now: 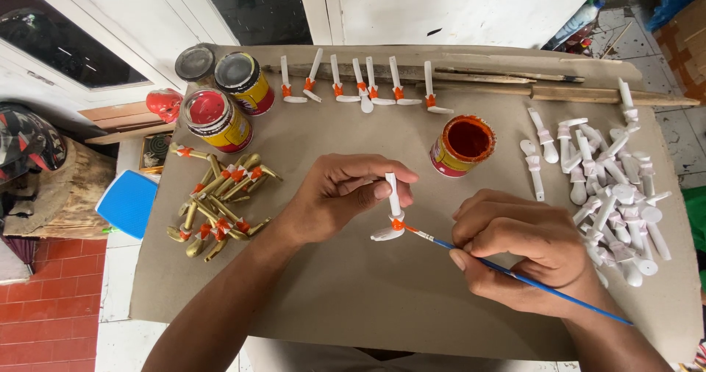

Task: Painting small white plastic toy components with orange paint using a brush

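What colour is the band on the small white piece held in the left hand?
Orange, on the white piece; the head view shows it.

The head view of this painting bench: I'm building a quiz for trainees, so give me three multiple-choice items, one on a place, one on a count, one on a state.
1. Where does the heap of gold pieces lie?
A. beside the left hand
B. beside the right hand
C. inside a can

2. How many white pieces with orange bands lean in the row against the wooden slats?
A. three
B. seven
C. twelve

3. What is the state of the paint can nearest the hands?
A. lidded
B. tipped over
C. open, upright

Answers:
1 A, the heap sits outward of the left hand.
2 B, seven stems stand there.
3 C, red-orange paint shows inside it, beyond the right hand with the blue brush on the white piece.
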